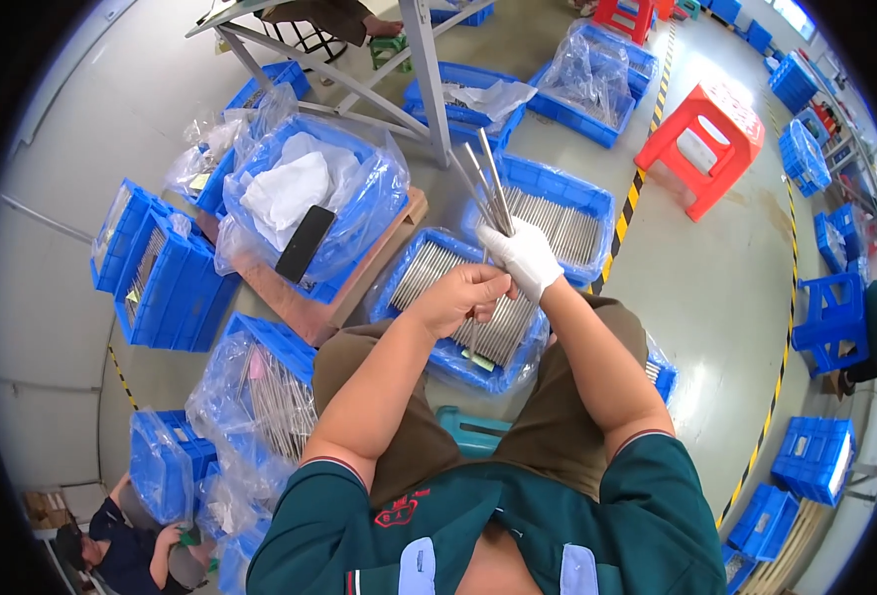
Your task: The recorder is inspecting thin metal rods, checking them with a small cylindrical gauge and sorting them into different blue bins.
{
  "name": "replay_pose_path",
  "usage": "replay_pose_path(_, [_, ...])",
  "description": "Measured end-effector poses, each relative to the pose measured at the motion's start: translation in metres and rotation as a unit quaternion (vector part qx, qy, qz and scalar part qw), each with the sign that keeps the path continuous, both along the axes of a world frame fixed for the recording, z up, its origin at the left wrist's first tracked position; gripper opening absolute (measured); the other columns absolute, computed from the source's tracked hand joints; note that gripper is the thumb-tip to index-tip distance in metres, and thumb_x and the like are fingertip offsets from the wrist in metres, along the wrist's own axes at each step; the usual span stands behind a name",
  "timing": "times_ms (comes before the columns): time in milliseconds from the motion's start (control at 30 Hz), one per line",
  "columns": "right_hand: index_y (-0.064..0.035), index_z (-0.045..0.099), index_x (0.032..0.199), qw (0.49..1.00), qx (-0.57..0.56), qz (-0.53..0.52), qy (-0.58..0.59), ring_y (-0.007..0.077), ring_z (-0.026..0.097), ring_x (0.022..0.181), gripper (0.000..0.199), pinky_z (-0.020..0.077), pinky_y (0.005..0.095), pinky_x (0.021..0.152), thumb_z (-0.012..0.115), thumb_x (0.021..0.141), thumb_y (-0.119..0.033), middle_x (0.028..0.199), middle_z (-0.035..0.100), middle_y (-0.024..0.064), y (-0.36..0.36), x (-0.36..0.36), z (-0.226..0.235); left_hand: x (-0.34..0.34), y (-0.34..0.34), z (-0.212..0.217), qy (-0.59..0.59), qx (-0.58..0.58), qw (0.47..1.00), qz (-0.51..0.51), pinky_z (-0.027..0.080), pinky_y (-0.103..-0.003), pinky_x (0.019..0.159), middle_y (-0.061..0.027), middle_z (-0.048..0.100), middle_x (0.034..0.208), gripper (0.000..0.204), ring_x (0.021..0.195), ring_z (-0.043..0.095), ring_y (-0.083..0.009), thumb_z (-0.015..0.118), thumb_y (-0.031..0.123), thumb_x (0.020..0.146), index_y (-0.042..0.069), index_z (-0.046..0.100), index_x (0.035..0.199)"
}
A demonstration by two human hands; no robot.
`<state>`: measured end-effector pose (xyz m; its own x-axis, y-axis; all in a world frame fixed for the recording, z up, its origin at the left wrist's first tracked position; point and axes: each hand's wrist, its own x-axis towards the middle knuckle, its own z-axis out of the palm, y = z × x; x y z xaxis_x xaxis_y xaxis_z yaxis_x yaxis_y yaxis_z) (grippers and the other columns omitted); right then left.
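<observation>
Metal rods (486, 183): thin, straight, grey and shiny, a small bundle fanning upward from the hands. Right hand (524, 255): white knit glove, fingers curled around the bundle's lower part. Left hand (461, 295): bare, fingers closed around the rods' lower ends, touching the gloved hand. Blue plastic crate (458, 307): ribbed walls, clear crinkled film lining, filled with more grey rods in a flat layer, directly beneath both hands. Second lined crate (558, 213): same make, just beyond the right hand. Red plastic stool (701, 144): well right.
</observation>
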<state>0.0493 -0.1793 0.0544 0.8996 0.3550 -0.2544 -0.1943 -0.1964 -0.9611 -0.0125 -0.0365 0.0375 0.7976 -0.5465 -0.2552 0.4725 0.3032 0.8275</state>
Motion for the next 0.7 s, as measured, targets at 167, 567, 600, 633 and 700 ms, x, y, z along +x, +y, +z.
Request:
replay_pose_path(167, [-0.0004,0.059,0.084,0.993,-0.059,-0.043,-0.095,0.0142,0.057,0.054,0.027,0.0447,0.0284,0.054,0.055,0.085,-0.027,0.060,0.057,0.0083,-0.003,-0.008,-0.002,0.012,0.024,-0.005,-0.005,0.040,0.979,0.202,0.031,-0.018,0.047,0.0049,0.043,0.060,0.026,0.050,0.038,-0.0036,0.059,0.028,0.089,0.003,0.062,0.085])
replay_pose_path(567, [-0.0059,0.054,0.082,0.997,0.048,0.021,0.064,0.0050,0.040,0.039,0.009,0.0289,0.0195,0.036,0.057,0.085,-0.014,0.058,0.053,0.0019,-0.004,-0.028,-0.004,0.035,0.035,-0.015,0.095,-0.236,0.876,0.410,0.033,-0.024,0.050,0.0036,0.036,0.060,0.033,0.052,0.035,-0.0084,0.056,0.034,0.090,0.002,0.059,0.096])
replay_pose_path(600, [-0.0059,0.054,0.082,0.997,0.048,0.019,0.065,0.0050,0.040,0.039,0.009,0.0289,0.0195,0.036,0.057,0.085,-0.014,0.058,0.053,0.0019,-0.004,-0.028,-0.005,0.035,0.034,-0.015,0.096,-0.236,0.877,0.408,0.033,-0.024,0.050,0.0036,0.036,0.060,0.033,0.052,0.035,-0.0084,0.056,0.034,0.090,0.002,0.059,0.096])
replay_pose_path(633, [-0.0058,0.053,0.083,0.997,0.046,0.011,0.059,0.0051,0.040,0.039,0.010,0.0289,0.0195,0.036,0.057,0.085,-0.014,0.058,0.054,0.0020,-0.004,-0.027,-0.006,0.035,0.032,-0.016,0.086,-0.238,0.884,0.393,0.033,-0.024,0.051,0.0039,0.036,0.060,0.033,0.052,0.035,-0.0082,0.057,0.034,0.089,0.002,0.059,0.098])
replay_pose_path(700, [-0.0057,0.053,0.085,0.996,0.058,0.005,0.062,0.0049,0.041,0.040,0.010,0.0291,0.0192,0.036,0.057,0.085,-0.015,0.059,0.054,0.0023,-0.004,-0.028,-0.005,0.035,0.030,-0.018,0.077,-0.239,0.891,0.377,0.033,-0.024,0.051,0.0042,0.036,0.060,0.033,0.052,0.035,-0.0081,0.058,0.034,0.089,0.002,0.059,0.099])
